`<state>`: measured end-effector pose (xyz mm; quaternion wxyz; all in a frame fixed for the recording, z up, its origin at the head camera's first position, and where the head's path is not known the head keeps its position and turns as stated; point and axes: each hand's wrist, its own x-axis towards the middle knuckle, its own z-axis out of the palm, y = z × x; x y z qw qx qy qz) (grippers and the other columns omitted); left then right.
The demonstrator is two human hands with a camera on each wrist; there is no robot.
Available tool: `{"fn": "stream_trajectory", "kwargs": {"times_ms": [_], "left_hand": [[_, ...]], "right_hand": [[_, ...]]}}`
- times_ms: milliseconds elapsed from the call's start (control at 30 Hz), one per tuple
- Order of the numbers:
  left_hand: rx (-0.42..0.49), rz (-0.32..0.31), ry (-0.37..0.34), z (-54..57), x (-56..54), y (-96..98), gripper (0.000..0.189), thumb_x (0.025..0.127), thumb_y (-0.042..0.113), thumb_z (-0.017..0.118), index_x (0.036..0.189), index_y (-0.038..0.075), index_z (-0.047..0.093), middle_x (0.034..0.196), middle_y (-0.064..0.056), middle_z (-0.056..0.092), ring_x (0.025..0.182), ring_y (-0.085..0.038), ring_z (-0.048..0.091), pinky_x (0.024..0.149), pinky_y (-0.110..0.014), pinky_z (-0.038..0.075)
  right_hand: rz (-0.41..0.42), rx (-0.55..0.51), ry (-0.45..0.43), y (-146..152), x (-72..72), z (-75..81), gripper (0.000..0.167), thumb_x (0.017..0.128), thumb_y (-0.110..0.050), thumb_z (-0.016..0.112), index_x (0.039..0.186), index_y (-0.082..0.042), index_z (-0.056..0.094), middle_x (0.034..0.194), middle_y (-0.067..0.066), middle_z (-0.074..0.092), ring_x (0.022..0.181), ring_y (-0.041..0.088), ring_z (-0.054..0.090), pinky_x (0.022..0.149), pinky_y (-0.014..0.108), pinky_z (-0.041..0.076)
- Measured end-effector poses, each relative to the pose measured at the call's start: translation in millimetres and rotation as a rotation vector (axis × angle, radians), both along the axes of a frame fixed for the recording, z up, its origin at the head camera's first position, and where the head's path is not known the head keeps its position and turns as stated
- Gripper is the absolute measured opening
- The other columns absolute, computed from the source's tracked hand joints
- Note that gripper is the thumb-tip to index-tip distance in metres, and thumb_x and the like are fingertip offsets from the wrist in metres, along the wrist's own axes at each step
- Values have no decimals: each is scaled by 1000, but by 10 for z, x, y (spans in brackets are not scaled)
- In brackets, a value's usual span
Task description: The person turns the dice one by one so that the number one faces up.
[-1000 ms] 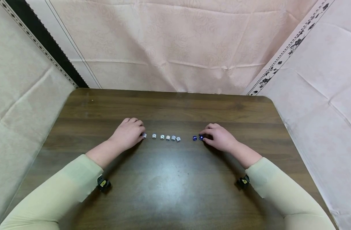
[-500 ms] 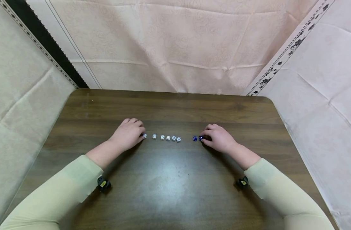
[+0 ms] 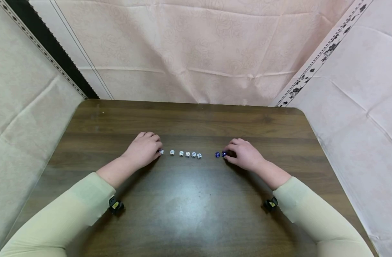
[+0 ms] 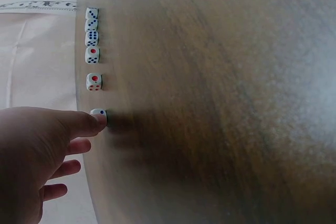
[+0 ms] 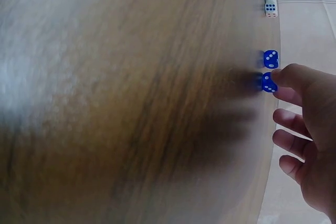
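In the head view my left hand (image 3: 144, 147) pinches a white die (image 3: 161, 152) at the left end of a row. Its thumb (image 4: 86, 124) covers part of that die in the left wrist view. Several more white dice (image 3: 187, 154) run rightward from it, the first set apart by a gap. Right of them, past a wider space, sits a blue die (image 3: 217, 154) with white pips. Close beside it, my right hand (image 3: 244, 153) holds a second blue die (image 5: 268, 83) between thumb and index finger, the other fingers loosely curled.
The dice lie on a brown wood-grain table (image 3: 183, 207) with rounded far corners. A pale pink cloth (image 3: 199, 53) hangs behind it, and white cloths (image 3: 360, 89) flank the sides. Small black devices (image 3: 115, 205) are worn at both wrists.
My right thumb and index finger have closed in on the outer blue die, and that hand has shifted slightly left. The left hand and the white dice look unmoved.
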<state>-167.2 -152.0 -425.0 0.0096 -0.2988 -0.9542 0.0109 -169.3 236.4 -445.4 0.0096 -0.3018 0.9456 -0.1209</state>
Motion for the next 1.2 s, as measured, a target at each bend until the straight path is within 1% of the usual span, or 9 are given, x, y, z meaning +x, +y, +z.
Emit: {"fn": "stream_trajectory", "kwargs": {"times_ms": [267, 533, 733, 900, 1200], "left_hand": [[-13, 0, -5, 4, -4, 12, 19, 89, 28, 76, 97, 11, 75, 111, -9, 66, 115, -31, 54, 101, -50, 39], [-16, 1, -7, 2, -1, 16, 19, 89, 28, 75, 98, 11, 75, 111, -9, 66, 115, -31, 54, 101, -49, 39], [-20, 2, -8, 11, -4, 22, 20, 89, 29, 76, 98, 10, 75, 111, -9, 66, 115, -31, 54, 102, -49, 39], [-35, 7, -8, 11, -10, 17, 22, 89, 30, 76, 100, 10, 76, 113, -10, 66, 116, -32, 54, 102, -49, 39], [-30, 9, -18, 8, 1, 19, 22, 89, 29, 76, 100, 11, 76, 113, -9, 66, 115, -31, 54, 101, -49, 39]], "right_hand": [[0, -5, -7, -4, 7, 22, 21, 90, -30, 74, 106, -18, 74, 105, 1, 64, 99, 22, 59, 92, 47, 45], [10, -16, -3, -65, 11, 66, 22, 88, -29, 75, 107, -18, 74, 103, 0, 64, 97, 22, 57, 90, 46, 46], [13, 11, -2, -155, 12, 83, 23, 90, -31, 73, 108, -18, 74, 104, 0, 63, 98, 22, 57, 91, 47, 45], [2, 26, -5, -238, 18, 109, 21, 90, -29, 73, 107, -17, 75, 104, 1, 63, 99, 23, 57, 92, 47, 44], [15, 61, 32, -307, 22, 82, 18, 90, -28, 73, 102, -15, 76, 95, 0, 60, 90, 21, 55, 86, 43, 44]]}}
